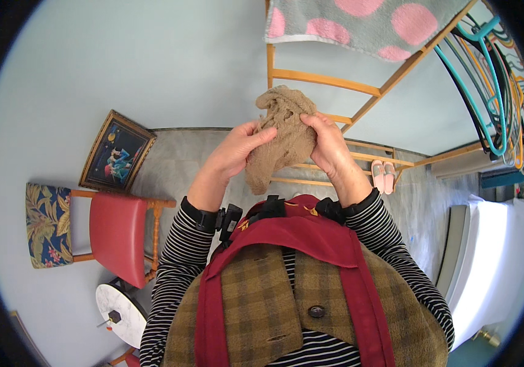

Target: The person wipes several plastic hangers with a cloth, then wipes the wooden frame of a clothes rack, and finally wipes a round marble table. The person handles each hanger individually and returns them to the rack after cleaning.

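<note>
A crumpled brown knitted cloth [285,142] hangs in the air in front of my chest, gripped from both sides. My left hand [239,147] pinches its left part, thumb on top. On the other side my right hand [328,140] holds the edge, its thumb near a small ragged hole in the fabric. The cloth's lower left end dangles below my left hand. Fingers behind the cloth are mostly hidden.
Ahead stands a wooden rack [326,82] draped with a grey towel with pink dots [363,23]. Several hangers [491,91] hang at right, above pink slippers [383,176]. To the left are a framed picture [117,153], a red-seated chair [117,236] and a round table [119,307].
</note>
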Action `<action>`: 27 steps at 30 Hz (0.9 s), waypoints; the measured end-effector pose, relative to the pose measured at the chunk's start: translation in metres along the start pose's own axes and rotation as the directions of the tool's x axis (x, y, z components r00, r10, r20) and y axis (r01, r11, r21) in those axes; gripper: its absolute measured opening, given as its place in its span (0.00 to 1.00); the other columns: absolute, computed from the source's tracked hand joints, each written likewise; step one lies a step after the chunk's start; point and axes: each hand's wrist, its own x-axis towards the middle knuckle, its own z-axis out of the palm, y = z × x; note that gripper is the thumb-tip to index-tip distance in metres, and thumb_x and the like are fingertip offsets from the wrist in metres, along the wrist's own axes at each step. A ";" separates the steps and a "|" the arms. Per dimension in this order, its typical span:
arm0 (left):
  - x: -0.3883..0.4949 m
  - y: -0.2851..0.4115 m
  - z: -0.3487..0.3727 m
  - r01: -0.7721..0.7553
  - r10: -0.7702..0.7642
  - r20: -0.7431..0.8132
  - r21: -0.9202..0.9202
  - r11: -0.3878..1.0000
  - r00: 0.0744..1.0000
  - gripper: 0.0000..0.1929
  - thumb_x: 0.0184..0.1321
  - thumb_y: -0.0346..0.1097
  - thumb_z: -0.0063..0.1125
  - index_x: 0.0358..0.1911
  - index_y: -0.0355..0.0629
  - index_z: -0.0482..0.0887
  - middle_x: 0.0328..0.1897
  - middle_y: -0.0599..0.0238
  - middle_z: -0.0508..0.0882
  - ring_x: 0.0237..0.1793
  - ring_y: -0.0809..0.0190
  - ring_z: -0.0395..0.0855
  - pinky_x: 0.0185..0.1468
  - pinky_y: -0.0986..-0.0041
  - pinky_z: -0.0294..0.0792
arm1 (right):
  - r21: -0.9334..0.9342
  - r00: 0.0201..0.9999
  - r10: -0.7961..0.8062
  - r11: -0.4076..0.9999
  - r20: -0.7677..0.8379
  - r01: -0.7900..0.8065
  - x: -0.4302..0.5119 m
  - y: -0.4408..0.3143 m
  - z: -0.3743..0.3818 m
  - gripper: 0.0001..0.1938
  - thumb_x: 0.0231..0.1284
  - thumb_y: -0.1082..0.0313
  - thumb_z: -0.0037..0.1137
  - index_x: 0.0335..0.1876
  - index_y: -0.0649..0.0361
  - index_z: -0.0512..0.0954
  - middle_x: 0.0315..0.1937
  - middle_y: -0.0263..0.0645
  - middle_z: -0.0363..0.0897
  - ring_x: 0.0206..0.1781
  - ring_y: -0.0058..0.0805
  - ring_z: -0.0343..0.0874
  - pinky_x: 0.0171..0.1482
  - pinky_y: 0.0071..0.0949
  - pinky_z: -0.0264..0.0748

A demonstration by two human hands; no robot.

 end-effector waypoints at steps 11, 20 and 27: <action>0.010 0.010 0.029 -0.426 0.442 0.031 0.336 0.840 0.897 0.15 0.61 0.29 0.64 0.51 0.39 0.78 0.49 0.70 0.82 0.48 0.71 0.78 0.54 0.77 0.72 | -0.450 0.597 -0.515 0.392 0.615 0.802 -0.035 -0.046 0.002 0.17 0.55 0.81 0.60 0.51 0.58 0.82 0.51 0.37 0.81 0.53 0.30 0.81 0.57 0.29 0.77; 0.018 0.029 0.013 -0.441 0.525 -0.125 0.402 0.803 0.842 0.04 0.63 0.27 0.56 0.37 0.44 0.76 0.33 0.78 0.77 0.33 0.77 0.72 0.36 0.82 0.67 | -0.660 0.664 -0.581 0.269 0.470 0.702 -0.029 -0.041 0.014 0.19 0.52 0.77 0.63 0.53 0.59 0.80 0.48 0.38 0.81 0.53 0.31 0.80 0.56 0.29 0.75; 0.006 0.020 0.000 -0.203 0.205 -0.040 0.058 0.978 0.978 0.14 0.66 0.27 0.50 0.54 0.39 0.79 0.44 0.70 0.83 0.42 0.71 0.81 0.42 0.78 0.73 | -0.606 0.774 -0.514 0.499 0.368 0.620 -0.019 -0.025 0.001 0.16 0.59 0.78 0.59 0.54 0.62 0.78 0.45 0.33 0.83 0.48 0.22 0.80 0.52 0.23 0.77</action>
